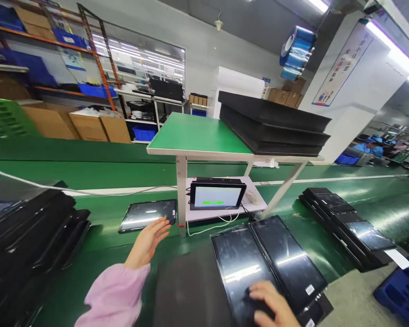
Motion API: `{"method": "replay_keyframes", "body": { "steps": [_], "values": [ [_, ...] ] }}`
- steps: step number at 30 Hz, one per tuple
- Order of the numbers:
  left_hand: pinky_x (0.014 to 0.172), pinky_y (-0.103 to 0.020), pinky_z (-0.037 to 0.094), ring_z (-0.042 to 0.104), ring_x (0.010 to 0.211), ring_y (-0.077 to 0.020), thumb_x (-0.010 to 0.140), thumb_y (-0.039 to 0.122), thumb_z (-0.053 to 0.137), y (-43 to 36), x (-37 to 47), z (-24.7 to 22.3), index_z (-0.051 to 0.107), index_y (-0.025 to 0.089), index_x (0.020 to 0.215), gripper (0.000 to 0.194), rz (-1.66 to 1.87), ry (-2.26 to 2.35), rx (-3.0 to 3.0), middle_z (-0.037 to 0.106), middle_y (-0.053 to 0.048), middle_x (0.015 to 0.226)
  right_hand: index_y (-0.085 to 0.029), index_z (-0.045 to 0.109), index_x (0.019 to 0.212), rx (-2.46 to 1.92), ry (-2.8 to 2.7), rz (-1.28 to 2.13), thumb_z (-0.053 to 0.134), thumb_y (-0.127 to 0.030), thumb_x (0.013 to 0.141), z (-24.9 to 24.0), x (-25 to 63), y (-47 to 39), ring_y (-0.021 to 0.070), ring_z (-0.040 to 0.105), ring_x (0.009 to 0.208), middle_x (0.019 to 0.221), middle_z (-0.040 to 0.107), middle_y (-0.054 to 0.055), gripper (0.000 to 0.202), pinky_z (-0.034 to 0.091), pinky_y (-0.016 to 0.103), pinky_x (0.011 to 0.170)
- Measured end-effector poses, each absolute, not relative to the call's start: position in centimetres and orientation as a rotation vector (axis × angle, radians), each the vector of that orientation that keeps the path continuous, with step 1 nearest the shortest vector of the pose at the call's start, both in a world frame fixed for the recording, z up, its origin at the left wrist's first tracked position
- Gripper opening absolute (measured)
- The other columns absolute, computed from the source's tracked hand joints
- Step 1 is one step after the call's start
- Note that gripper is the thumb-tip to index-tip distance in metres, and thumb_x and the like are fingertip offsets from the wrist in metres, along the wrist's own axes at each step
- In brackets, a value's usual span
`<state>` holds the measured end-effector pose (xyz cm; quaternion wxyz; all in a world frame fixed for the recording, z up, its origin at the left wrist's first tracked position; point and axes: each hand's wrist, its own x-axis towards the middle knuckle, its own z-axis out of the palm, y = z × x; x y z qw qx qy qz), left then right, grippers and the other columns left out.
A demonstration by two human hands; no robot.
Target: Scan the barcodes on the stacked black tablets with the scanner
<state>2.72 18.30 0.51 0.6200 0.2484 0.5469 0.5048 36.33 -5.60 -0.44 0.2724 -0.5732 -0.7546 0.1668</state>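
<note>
- Two dark panels (269, 263) lie side by side on the green belt (98, 218) in front of me, their long axis running away from me and slightly to the left.
- My right hand (271, 304) rests flat on the near end of the left panel, fingers spread, gripping nothing.
- My left hand (150, 240) hangs open above the belt, just beside a single tablet (148, 215) which lies crosswise.
- Free belt is between this tablet and the black stack (30, 245) at the left edge.
</note>
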Motion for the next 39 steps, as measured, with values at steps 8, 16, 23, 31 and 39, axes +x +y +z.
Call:
{"method": "replay_keyframes", "body": {
  "steps": [8,16,23,31,39],
  "values": [
    [0.077,-0.037,0.051,0.05,0.117,-0.0311,0.052,0.024,0.082,-0.2,10.8,4.0,0.065,0.023,0.102,0.053,0.686,1.034,0.507,0.058,-0.012,0.123,-0.013,0.059,0.106,-2.402,-2.009,0.127,0.056,-0.028,0.084,4.6,37.5,-3.8,0.0282,0.059,0.093,0.097,0.061,0.013,0.027,0.048,0.036,0.08],
    [0.045,-0.024,0.038,0.053,0.053,-0.0106,0.067,0.033,0.07,-0.8,16.6,4.5,0.054,0.016,0.088,0.032,0.765,1.118,0.562,0.055,-0.003,0.083,-0.009,0.06,0.1,-2.419,-2.092,0.175,0.048,-0.035,0.091,5.4,36.9,-3.5,0.0285,0.064,0.083,0.091,0.06,0.016,0.031,0.049,0.034,0.068],
    [0.039,-0.021,0.019,0.034,0.039,-0.0061,0.057,0.035,0.077,0.1,18.7,1.9,0.053,0.015,0.064,0.032,0.814,1.25,0.759,0.041,0.007,0.049,-0.01,0.061,0.1,-2.281,-2.065,0.273,0.047,-0.032,0.091,5.1,38.2,-3.3,0.0269,0.065,0.08,0.091,0.063,0.015,0.028,0.047,0.033,0.067],
    [0.063,-0.032,0.048,0.062,0.071,-0.0239,0.047,0.038,0.074,-1.3,12.2,2.4,0.061,0.014,0.084,0.046,1.063,1.38,0.64,0.067,-0.006,0.075,-0.01,0.055,0.12,-2.33,-1.665,0.212,0.045,-0.034,0.09,4.7,50.3,-3.0,0.0248,0.055,0.104,0.112,0.06,0.014,0.04,0.04,0.034,0.092],
    [0.083,-0.041,0.047,0.061,0.098,-0.0306,0.061,0.04,0.058,-0.6,7.9,-0.5,0.056,0.015,0.11,0.055,0.966,1.814,0.988,0.066,-0.013,0.109,-0.007,0.061,0.111,-2.43,-1.522,0.43,0.052,-0.043,0.084,1.9,54.0,-2.0,0.0271,0.058,0.098,0.102,0.061,0.016,0.047,0.043,0.032,0.083]
  ]
}}
